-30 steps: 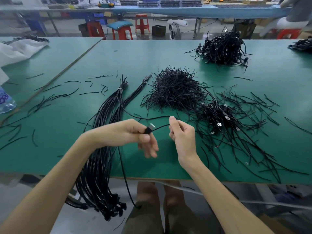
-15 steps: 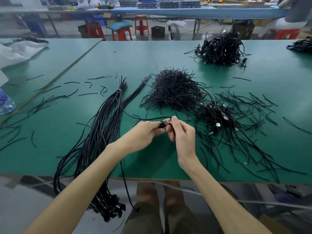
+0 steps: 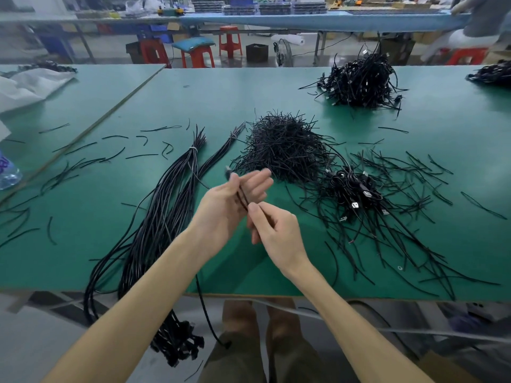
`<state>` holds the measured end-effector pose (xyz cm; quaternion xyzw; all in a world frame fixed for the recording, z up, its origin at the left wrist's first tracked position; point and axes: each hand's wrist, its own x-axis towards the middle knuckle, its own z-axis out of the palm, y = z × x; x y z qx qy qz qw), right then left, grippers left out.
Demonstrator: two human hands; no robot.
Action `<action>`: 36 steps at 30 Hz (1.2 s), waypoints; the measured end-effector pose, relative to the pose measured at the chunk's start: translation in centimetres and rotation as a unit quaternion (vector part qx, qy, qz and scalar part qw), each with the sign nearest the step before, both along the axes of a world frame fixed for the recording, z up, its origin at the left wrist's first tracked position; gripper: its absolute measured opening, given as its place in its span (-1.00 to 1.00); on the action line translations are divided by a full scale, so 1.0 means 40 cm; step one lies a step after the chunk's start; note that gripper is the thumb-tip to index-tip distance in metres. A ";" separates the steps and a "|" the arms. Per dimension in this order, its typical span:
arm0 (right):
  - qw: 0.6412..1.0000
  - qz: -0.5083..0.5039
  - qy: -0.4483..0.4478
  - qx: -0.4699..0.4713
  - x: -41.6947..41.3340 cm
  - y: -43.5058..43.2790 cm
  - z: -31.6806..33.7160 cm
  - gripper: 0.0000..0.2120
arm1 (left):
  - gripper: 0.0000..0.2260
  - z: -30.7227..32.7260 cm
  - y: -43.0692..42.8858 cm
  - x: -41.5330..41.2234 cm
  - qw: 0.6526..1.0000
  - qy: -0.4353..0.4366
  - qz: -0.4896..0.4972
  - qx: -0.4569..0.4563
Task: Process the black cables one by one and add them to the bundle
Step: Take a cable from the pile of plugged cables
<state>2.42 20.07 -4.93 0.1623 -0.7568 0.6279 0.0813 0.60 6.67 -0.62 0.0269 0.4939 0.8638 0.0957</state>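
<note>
One black cable (image 3: 243,199) is held just above the table (image 3: 249,87), near the front edge at the middle. It is pinched between thumb and forefinger of the right hand (image 3: 276,233), the other fingers curled in. The left hand (image 3: 224,205) is spread nearly flat, fingers stretched toward 1 o'clock, with the cable laid across its palm beside the thumb; whether that thumb presses down cannot be told.

The plug (image 3: 227,171) points to 11 o'clock, and the long axis runs from there to 5 o'clock at the pinch. What seems to be its tail hangs past the table edge at 6 o'clock.

The step is judged to be straightening. The cable is best drawn smoothly through a light pinch, with any kinks eased out. It is then laid along the bundle (image 3: 166,217) at 9 o'clock, not back on the loose pile (image 3: 351,189) at 3 o'clock.
</note>
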 end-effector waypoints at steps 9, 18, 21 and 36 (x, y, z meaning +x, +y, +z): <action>0.999 0.010 -0.024 0.041 -0.003 -0.004 0.000 -0.55 | -0.65 0.081 -0.131 0.009 1.000 0.008 -0.027 0.004; 0.997 -0.007 -0.060 0.053 -0.010 0.006 -0.003 -0.65 | -0.79 0.063 -0.076 0.053 0.570 0.267 -0.118 -0.768; 0.997 -0.024 -0.051 0.050 -0.011 0.006 -0.006 -0.73 | -0.84 0.039 -0.078 0.054 0.521 0.314 -0.067 -0.791; 1.000 -0.027 0.013 0.000 0.001 0.001 -0.003 -0.89 | -0.87 -0.037 -0.097 0.030 0.591 0.336 0.091 -0.728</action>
